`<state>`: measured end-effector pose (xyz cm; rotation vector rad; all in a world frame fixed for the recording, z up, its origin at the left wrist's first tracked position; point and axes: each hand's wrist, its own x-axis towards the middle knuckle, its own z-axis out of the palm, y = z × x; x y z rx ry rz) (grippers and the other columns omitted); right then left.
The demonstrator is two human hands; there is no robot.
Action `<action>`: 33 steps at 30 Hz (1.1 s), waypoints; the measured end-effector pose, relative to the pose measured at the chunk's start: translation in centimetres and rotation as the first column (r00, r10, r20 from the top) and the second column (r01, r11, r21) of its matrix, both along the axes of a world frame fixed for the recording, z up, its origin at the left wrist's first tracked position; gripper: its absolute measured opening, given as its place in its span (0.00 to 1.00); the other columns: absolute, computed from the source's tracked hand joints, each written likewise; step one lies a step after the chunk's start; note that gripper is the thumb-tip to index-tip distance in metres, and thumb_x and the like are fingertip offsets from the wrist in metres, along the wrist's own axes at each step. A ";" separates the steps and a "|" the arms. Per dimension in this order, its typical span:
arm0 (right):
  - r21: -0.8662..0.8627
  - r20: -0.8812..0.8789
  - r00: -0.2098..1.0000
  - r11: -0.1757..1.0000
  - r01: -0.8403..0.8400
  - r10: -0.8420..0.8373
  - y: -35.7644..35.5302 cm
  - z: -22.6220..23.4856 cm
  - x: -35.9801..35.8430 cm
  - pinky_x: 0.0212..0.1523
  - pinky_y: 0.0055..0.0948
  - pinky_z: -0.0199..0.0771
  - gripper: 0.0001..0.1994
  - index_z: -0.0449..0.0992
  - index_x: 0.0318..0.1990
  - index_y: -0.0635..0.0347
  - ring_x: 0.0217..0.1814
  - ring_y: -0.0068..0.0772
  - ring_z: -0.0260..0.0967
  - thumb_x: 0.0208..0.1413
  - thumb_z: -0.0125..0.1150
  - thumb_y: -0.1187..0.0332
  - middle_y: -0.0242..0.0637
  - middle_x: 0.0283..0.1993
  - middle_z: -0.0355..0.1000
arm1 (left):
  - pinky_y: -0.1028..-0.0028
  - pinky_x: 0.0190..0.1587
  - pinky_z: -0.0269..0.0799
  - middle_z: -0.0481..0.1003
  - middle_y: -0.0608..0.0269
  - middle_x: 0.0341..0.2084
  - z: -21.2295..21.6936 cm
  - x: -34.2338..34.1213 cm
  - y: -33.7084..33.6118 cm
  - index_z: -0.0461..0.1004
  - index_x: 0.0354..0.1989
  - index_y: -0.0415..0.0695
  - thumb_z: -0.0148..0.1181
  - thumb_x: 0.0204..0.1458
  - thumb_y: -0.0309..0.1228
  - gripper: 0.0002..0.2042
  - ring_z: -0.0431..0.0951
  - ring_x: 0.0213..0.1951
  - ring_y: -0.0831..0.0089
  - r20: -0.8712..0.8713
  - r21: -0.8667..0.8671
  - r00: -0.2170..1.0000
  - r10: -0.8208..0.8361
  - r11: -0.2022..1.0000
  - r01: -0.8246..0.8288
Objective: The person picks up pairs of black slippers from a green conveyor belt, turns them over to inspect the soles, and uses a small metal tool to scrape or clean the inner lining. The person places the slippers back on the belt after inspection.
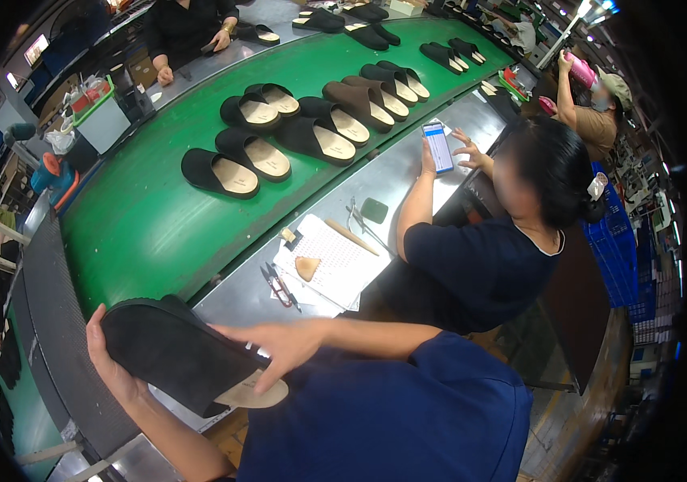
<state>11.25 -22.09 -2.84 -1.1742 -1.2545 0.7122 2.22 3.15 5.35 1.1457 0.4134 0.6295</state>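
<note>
A black slipper [179, 353] is held sole-up for inspection, left hand [106, 361] cupping its toe, right hand [279, 347] fingers spread across its heel; turning over is judged next.

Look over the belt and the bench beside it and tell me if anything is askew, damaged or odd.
Nothing looks damaged or spilled. The clogs on the green conveyor belt lie in orderly pairs. One black clog is off the belt, held sole-up between the left hand and right hand. Scissors and small tools lie loosely around the paper sheet.
</note>
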 end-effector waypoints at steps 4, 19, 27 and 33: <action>-0.692 -0.056 0.891 0.661 0.290 -0.450 -3.1 -5.3 6.6 0.54 0.40 0.70 0.27 0.67 0.61 0.63 0.57 0.41 0.68 0.59 0.57 0.55 0.50 0.56 0.69 | 0.72 0.46 0.75 0.76 0.57 0.40 -2.0 -0.9 1.9 0.70 0.51 0.39 0.53 0.59 0.32 0.14 0.78 0.42 0.72 -0.022 0.238 1.000 -0.002 0.971 0.007; -0.428 0.281 0.319 0.179 0.886 -0.905 -6.3 -15.9 7.2 0.45 0.35 0.71 0.16 0.68 0.50 0.63 0.44 0.40 0.72 0.59 0.57 0.64 0.50 0.42 0.73 | 0.76 0.48 0.66 0.74 0.62 0.39 -8.5 2.3 -6.8 0.76 0.43 0.36 0.53 0.60 0.28 0.10 0.72 0.41 0.76 -0.026 0.542 0.908 0.419 0.769 -0.339; -0.071 -0.122 0.714 0.724 0.686 -0.689 3.5 -2.5 1.4 0.42 0.25 0.71 0.10 0.73 0.46 0.64 0.41 0.25 0.72 0.60 0.55 0.71 0.37 0.37 0.75 | 0.84 0.27 0.51 0.62 0.78 0.22 -7.2 0.8 -8.6 0.76 0.49 0.35 0.47 0.64 0.29 0.14 0.57 0.25 0.89 -0.088 0.447 0.967 0.240 0.877 -0.177; 0.006 0.100 0.822 0.827 0.562 -0.560 5.3 0.7 0.5 0.39 0.26 0.72 0.07 0.76 0.42 0.63 0.36 0.25 0.72 0.59 0.58 0.71 0.37 0.35 0.75 | 0.84 0.39 0.65 0.77 0.62 0.38 -8.0 0.1 -9.2 0.75 0.49 0.31 0.46 0.64 0.29 0.15 0.70 0.35 0.84 -0.082 0.446 0.956 0.282 0.868 -0.218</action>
